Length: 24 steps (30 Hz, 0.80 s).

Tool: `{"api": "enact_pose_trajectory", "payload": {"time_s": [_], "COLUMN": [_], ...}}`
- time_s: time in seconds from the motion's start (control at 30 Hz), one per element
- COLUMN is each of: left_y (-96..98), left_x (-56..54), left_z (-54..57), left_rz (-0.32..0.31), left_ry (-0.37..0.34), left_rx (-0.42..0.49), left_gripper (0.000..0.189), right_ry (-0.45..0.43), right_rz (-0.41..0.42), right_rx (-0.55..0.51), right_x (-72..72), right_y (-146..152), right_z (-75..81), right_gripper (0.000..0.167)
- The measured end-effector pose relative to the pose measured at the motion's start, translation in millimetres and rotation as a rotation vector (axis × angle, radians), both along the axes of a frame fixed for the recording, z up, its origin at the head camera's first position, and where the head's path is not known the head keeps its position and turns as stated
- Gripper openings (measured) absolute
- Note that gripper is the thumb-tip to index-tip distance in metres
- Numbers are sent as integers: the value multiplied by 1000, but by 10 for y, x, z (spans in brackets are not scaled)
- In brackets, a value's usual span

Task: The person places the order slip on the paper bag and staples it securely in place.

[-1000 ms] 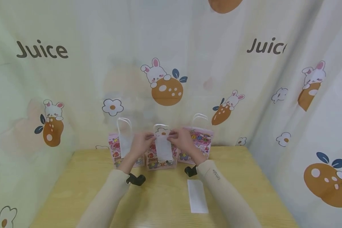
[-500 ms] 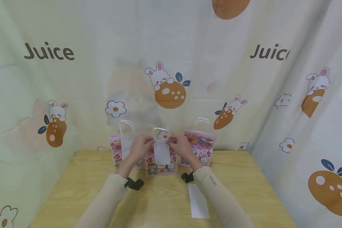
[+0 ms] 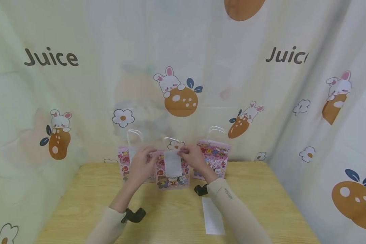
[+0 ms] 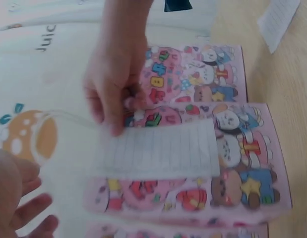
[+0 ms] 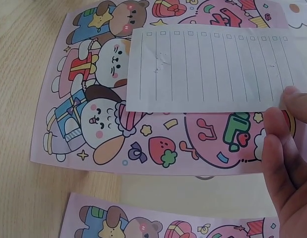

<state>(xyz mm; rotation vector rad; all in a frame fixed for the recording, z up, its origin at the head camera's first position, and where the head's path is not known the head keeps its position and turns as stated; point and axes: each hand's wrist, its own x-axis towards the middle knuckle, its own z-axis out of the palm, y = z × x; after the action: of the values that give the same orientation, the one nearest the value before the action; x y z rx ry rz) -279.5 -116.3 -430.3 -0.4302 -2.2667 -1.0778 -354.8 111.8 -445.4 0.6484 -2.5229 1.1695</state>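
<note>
- Right hand (image 3: 192, 156) pinches the top edge of a lined slip (image 3: 172, 163), which hangs flat against the front of the middle bag (image 3: 173, 178).
- Left hand (image 3: 141, 163), fingers relaxed and loosely spread, holds nothing just left of the slip.
- Three pink bags stand in a row at the table's (image 3: 79, 200) far edge.
- A second slip (image 3: 212, 215) lies near the right forearm.

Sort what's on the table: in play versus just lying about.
In play: white lined paper slip, pinched by the right hand; middle pink cartoon-print paper gift bag behind it; left hand, open beside it.
Lying about: left pink bag, right pink bag, second white slip.
</note>
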Motion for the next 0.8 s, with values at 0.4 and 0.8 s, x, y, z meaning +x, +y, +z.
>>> {"api": "enact_pose_trajectory", "payload": {"time_s": [0.4, 0.8], "left_y": [-734, -1151], "left_x": [326, 526], "left_z": [-273, -653], "left_rz": [-151, -99], "left_ry": [-222, -411], "left_rx": [-28, -79], "left_gripper": [8, 13], "right_ry": [-17, 5], "right_rz": [-41, -31], "right_rx": [7, -20], "right_x": [12, 20], "right_y": [-35, -33], "right_z": [9, -28], "right_gripper": [10, 13]}}
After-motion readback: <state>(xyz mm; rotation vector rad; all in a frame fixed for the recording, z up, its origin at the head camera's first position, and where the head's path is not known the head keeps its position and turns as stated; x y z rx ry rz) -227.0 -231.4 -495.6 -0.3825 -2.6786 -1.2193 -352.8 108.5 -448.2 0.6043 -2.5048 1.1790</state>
